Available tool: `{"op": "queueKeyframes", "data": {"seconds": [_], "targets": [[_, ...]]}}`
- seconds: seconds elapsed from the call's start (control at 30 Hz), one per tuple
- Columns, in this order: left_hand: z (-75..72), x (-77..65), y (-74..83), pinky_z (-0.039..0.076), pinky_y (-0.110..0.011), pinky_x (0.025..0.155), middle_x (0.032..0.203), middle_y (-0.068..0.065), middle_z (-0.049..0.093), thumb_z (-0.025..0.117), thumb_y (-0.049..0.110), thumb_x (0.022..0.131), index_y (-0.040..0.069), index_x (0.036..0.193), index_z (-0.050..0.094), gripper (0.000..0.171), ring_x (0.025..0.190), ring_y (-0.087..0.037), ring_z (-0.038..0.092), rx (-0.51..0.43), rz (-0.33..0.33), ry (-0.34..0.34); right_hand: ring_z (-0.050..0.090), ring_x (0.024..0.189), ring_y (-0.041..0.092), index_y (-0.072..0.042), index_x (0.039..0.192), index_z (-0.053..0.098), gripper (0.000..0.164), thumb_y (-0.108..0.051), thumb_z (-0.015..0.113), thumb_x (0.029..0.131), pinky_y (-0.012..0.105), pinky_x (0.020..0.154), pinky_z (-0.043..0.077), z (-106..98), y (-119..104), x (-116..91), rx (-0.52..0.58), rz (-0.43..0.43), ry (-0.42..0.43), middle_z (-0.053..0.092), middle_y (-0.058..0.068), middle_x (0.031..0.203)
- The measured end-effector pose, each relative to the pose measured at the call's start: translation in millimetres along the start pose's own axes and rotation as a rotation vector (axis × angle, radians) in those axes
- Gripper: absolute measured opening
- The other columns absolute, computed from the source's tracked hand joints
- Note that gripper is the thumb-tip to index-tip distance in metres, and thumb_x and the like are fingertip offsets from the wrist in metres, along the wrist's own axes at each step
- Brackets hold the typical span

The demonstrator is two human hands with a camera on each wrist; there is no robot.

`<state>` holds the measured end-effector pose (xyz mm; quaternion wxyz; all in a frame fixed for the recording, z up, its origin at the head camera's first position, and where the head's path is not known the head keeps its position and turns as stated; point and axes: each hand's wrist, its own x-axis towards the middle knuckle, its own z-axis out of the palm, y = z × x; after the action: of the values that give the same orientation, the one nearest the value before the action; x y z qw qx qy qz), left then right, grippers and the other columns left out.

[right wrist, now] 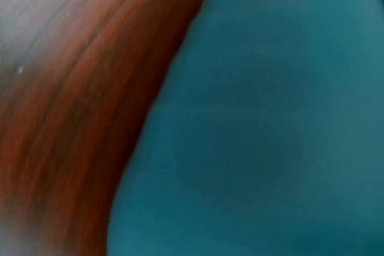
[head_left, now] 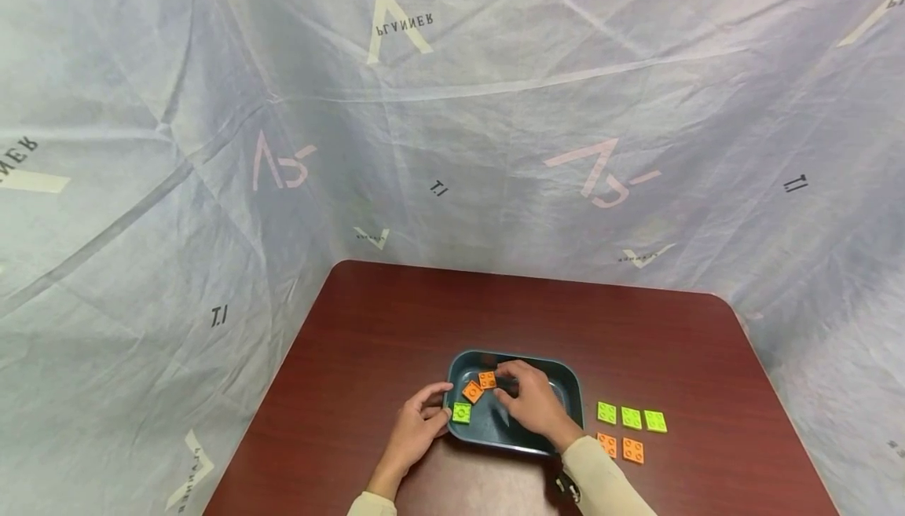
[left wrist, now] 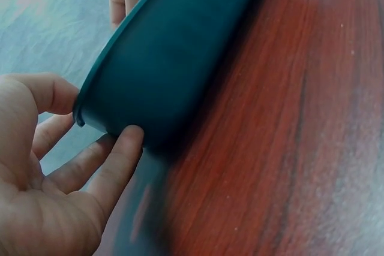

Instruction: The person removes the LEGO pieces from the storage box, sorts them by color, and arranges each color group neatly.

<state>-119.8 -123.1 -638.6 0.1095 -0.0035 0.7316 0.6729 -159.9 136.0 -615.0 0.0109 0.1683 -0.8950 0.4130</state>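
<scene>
A dark teal tray (head_left: 509, 439) sits on the table, with two orange toy bricks (head_left: 487, 379) and a green toy brick (head_left: 461, 413) at its left end. My left hand (head_left: 417, 426) holds the tray's left end. In the left wrist view its thumb and fingers (left wrist: 123, 154) touch the tray's rim and outer wall. My right hand (head_left: 532, 400) is over the tray, fingers bent and apart, its tips just right of the farther orange brick. I see nothing between them. The right wrist view shows only the tray's wall (right wrist: 252, 124) and table.
Several more bricks lie right of the tray on the reddish-brown table (head_left: 382, 304): a row of green bricks (head_left: 632, 419) and, nearer, two orange bricks (head_left: 633, 451). The right sleeve (head_left: 601, 473) partly covers one orange brick. Grey printed sheeting (head_left: 452, 147) surrounds the table.
</scene>
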Motion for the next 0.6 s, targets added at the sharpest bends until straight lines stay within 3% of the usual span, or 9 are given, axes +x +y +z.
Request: {"op": "queueKeyframes", "data": {"seconds": [0.13, 0.37, 0.6], "targets": [[0.8, 0.5, 1.1, 0.063, -0.03, 0.078, 0.131, -0.022, 0.068, 0.069, 0.01, 0.1, 0.013, 0.141, 0.066, 0.042, 0.109, -0.029, 0.074, 0.006, 0.001, -0.007, 0.071, 0.111, 0.03, -0.005, 0.126, 0.073, 0.035, -0.008, 0.081, 0.092, 0.037, 0.082, 0.063, 6, -2, 3, -0.031, -0.019, -0.002, 0.068, 0.015, 0.136], [0.3, 0.0, 0.6, 0.062, -0.028, 0.076, 0.131, -0.022, 0.068, 0.069, 0.009, 0.099, 0.013, 0.141, 0.066, 0.042, 0.109, -0.031, 0.074, 0.012, 0.014, -0.003, 0.064, 0.13, 0.037, -0.004, 0.129, 0.072, 0.037, -0.012, 0.079, 0.094, 0.057, 0.105, 0.053, 15, -2, 7, -0.115, -0.087, -0.066, 0.065, 0.017, 0.144], [0.9, 1.1, 0.9, 0.063, -0.028, 0.077, 0.132, -0.022, 0.068, 0.07, 0.009, 0.1, 0.013, 0.14, 0.066, 0.041, 0.11, -0.031, 0.074, 0.017, 0.021, -0.007, 0.066, 0.127, 0.033, -0.005, 0.126, 0.074, 0.031, -0.013, 0.077, 0.096, 0.055, 0.105, 0.053, 16, 1, 7, -0.162, -0.14, -0.126, 0.069, 0.013, 0.139]]}}
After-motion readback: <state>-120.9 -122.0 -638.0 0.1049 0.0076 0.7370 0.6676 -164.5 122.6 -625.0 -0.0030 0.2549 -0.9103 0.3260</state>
